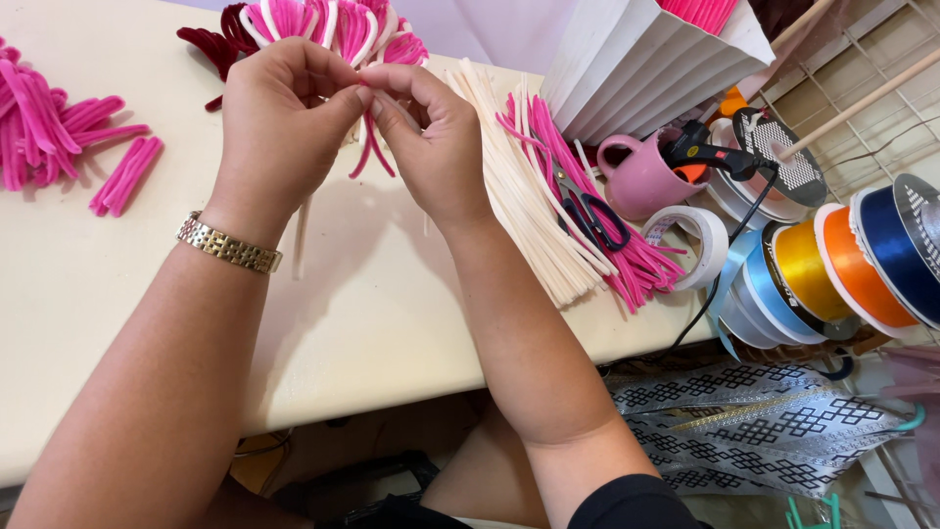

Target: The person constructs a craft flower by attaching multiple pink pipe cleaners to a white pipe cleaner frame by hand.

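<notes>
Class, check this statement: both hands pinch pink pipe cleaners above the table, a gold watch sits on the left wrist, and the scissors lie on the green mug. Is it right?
Not quite. In the head view the scissors lie on the pile of cream and pink pipe cleaners, beside a pink mug. The rest stands.

I am seeing my left hand (279, 118) and right hand (436, 137) pinching a pink pipe cleaner (367, 147) together above the cream surface (372, 323), scissors (587, 211) lying on pink and cream stems nearby.

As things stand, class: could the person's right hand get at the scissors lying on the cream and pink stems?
Probably yes. The scissors lie uncovered on top of the stems, beside the right hand, with nothing between. That hand is busy pinching a pink stem, though.
</notes>
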